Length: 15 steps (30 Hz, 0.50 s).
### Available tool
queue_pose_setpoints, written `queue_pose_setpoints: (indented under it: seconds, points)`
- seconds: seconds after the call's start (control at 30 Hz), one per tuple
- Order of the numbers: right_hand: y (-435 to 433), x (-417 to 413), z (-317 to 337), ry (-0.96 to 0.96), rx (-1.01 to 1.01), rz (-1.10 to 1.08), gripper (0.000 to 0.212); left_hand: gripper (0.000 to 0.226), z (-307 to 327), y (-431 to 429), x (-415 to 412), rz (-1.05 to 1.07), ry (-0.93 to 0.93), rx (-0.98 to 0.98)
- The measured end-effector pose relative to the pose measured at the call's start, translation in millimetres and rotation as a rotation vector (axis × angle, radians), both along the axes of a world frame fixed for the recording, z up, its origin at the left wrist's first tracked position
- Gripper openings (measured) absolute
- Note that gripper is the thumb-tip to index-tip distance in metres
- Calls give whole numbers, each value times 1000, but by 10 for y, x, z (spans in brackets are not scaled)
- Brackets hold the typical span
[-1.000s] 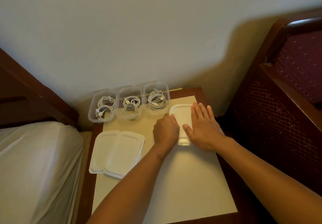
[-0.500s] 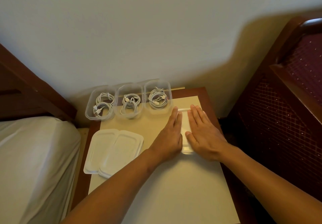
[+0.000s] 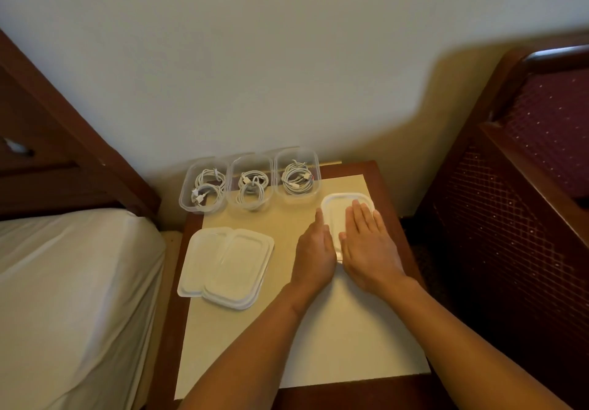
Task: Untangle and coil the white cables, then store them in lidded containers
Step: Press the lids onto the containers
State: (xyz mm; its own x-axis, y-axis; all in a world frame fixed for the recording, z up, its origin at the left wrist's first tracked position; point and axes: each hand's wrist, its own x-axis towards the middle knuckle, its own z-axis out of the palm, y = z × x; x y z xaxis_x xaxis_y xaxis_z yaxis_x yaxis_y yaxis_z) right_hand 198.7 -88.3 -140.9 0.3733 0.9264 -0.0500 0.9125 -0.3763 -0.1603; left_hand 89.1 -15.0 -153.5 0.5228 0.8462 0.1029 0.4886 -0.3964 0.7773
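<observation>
Three clear lidless containers stand in a row at the back of the nightstand: left container (image 3: 188, 199), middle container (image 3: 232, 200), right container (image 3: 314, 194). Each holds coiled white cables (image 3: 294, 181). A fourth container with a white lid (image 3: 339, 207) sits at the right. My right hand (image 3: 366, 245) lies flat on that lid with straight fingers. My left hand (image 3: 315, 250) rests at the lid's left edge, fingers extended along it. Two or three loose white lids (image 3: 228, 263) lie overlapped at the left of the tabletop.
The nightstand (image 3: 387, 205) has a dark wooden rim and a pale top sheet (image 3: 334, 346). A bed with a white sheet (image 3: 63, 298) is at the left, with its wooden headboard (image 3: 63, 141) behind. A dark red wooden chair (image 3: 526, 202) stands at the right.
My left hand went from a curled fist on the lid to flat fingers, then slid to the lid's left edge. My right hand stayed flat on the lid.
</observation>
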Motion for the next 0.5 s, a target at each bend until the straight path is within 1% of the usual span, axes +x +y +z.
queue_pose_setpoints:
  seconds: [0.07, 0.1, 0.13, 0.17, 0.2, 0.27, 0.3, 0.33, 0.4, 0.5]
  points:
    - [59, 64, 12, -10, 0, -35, 67, 32, 108, 79, -121, -13, -56, 39]
    - [95, 99, 33, -24, 18, -65, 64, 34, 134, 150, -221, 20, -43, 115]
    - [138, 139, 60, -39, 40, -94, 59, 37, 173, 225, -341, 68, 36, 208]
    - [199, 188, 84, -48, 43, -109, 55, 39, 201, 299, -471, 111, 164, 298]
    - [274, 239, 101, -51, 35, -109, 52, 42, 220, 364, -603, 150, 336, 339]
    - [450, 344, 132, -40, 11, -106, 52, 59, 208, 497, -845, 188, 663, 277]
    - [545, 385, 141, -32, 6, -112, 54, 70, 189, 558, -944, 194, 772, 221]
    - [640, 423, 140, -17, 2, -127, 58, 80, 160, 606, -1017, 197, 836, 179]
    - [833, 488, 123, 7, -19, -166, 63, 88, 84, 663, -1098, 200, 872, 141]
    - [1092, 594, 63, -10, -20, -199, 66, 84, 27, 665, -1120, 187, 841, 106]
